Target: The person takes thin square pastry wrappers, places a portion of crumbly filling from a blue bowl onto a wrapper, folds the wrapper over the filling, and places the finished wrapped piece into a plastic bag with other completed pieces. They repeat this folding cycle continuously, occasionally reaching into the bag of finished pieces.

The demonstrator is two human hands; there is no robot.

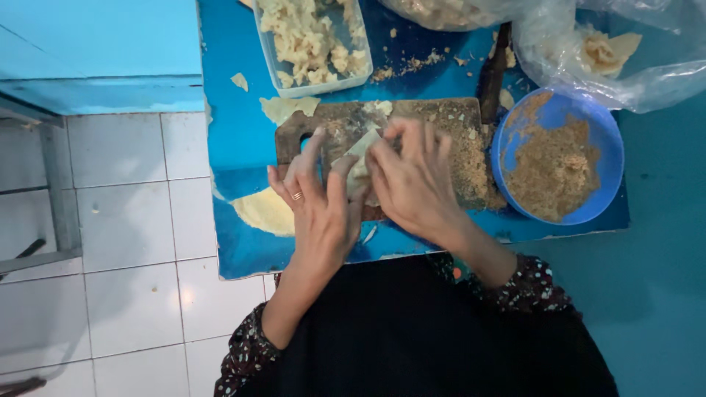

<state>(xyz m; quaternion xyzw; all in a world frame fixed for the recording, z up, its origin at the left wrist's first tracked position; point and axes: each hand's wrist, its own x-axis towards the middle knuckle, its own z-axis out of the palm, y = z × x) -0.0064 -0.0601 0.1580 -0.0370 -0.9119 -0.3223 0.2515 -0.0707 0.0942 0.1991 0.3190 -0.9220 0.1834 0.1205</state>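
Both hands, left hand (318,202) and right hand (412,184), pinch a pale thin dough wrapper (360,158), fingers clamped on it. Beneath lies a crumb-strewn brown wooden cutting board (448,129).

White tiled floor (125,220) on the left with grey grout, glossy, reflecting light. Blue worktop (235,132), paint chipped at the near edge. Light blue wall (95,44) upper left, teal surface (662,257) on the right.

A worn, matt wooden cutting board (412,140) lies on the glossy blue-painted table (235,110), flanked by a smooth blue plastic bowl (610,154) of coarse crumbs, a clear plastic tub (360,44) and crinkled transparent bags (662,66).
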